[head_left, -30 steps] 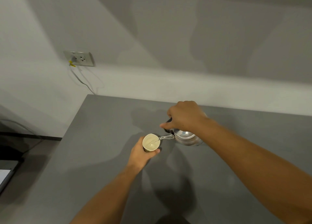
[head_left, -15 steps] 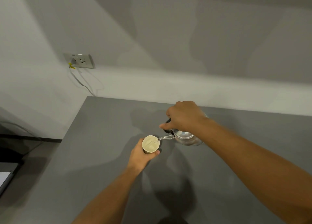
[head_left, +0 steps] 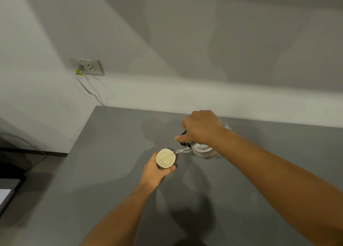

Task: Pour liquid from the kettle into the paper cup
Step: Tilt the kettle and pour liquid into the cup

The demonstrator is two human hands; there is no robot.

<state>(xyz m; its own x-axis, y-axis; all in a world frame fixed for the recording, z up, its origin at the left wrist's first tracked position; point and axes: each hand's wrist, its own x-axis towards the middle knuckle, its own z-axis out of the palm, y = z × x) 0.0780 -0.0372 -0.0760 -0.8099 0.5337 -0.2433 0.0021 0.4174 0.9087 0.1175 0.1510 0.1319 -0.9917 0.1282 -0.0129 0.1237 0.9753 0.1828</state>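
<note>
A small paper cup (head_left: 165,158) with a cream inside stands upright on the grey table (head_left: 111,171), and my left hand (head_left: 155,172) grips its near side. A shiny steel kettle (head_left: 204,151) is tilted to the left, its thin spout tip over the cup's right rim. A thin stream runs from the spout into the cup. My right hand (head_left: 201,128) is closed on the kettle's black handle from above and hides most of the lid.
The table's left edge runs diagonally from the wall toward me, with floor beyond it. A wall socket (head_left: 87,66) with a plugged cable sits on the wall at the far left. A dark object with a white sheet (head_left: 5,195) lies at the left edge.
Hardly anything moves. Both hands hold their grips, and the kettle stays tipped over the cup with the spout at the rim.
</note>
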